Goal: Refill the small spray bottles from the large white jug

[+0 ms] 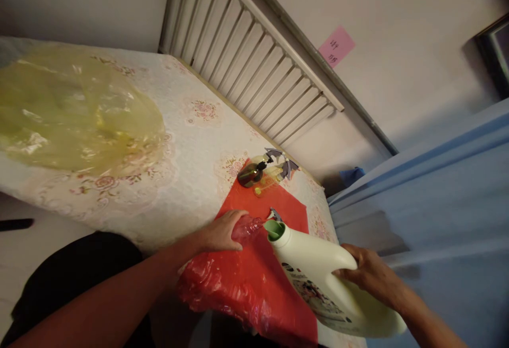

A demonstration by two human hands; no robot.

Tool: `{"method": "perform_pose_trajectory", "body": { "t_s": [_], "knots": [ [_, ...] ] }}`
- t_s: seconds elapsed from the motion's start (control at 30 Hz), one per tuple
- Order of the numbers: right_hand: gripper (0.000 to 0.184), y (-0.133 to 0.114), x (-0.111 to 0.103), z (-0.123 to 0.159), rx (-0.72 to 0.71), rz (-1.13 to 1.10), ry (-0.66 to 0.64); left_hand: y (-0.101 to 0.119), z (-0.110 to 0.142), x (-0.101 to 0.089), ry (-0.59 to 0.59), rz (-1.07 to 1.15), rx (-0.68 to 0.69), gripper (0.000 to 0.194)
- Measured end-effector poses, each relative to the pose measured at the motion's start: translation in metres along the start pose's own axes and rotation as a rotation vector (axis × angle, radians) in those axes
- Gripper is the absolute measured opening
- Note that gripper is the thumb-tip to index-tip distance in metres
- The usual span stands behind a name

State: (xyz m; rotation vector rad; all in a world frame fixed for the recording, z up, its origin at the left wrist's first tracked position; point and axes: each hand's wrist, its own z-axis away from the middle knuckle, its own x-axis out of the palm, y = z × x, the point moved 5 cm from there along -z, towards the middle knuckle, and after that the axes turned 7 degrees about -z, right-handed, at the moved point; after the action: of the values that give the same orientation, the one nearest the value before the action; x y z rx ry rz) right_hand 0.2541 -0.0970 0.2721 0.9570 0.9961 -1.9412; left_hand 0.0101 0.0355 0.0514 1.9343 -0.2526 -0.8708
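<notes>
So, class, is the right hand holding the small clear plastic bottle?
No, the right hand grips the large pale-green plastic jug, while the left hand holds the small clear plastic bottle.

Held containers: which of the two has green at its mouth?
The large pale jug in the right hand: green shows inside its mouth. The small see-through bottle in the left hand shows none.

Clear bottle (248,228), lower center: partly hidden by left hand (225,231). Jug (314,258): label print blurred. Yellow bag (79,120): cut off, left edge.
</notes>
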Motion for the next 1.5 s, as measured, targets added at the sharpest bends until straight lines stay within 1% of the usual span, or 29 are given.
{"method": "perform_pose_trajectory", "body": {
  "t_s": [0.33,0.5,0.73,0.97,1.5],
  "knots": [
    [0.024,0.0029,-0.0005,-0.0015,-0.005,-0.007,-0.006,-0.0011,0.0000,0.0004,0.011,0.005,0.004,0.088],
    [0.022,0.0011,-0.0008,-0.0002,-0.001,0.012,-0.004,0.0003,0.0006,-0.0005,0.008,0.005,-0.015,0.087],
    [0.018,-0.0003,-0.0007,0.0000,0.002,0.005,-0.009,0.0019,0.0002,-0.0015,-0.006,0.006,-0.007,0.087],
    [0.019,0.0014,0.0007,-0.0011,0.000,-0.033,-0.022,0.0020,-0.0002,-0.0021,0.000,-0.002,-0.002,0.086],
    [0.021,0.0016,0.0000,-0.0010,-0.001,-0.010,-0.025,0.0045,0.0003,-0.0031,-0.013,0.008,-0.020,0.086]
  ]
}}
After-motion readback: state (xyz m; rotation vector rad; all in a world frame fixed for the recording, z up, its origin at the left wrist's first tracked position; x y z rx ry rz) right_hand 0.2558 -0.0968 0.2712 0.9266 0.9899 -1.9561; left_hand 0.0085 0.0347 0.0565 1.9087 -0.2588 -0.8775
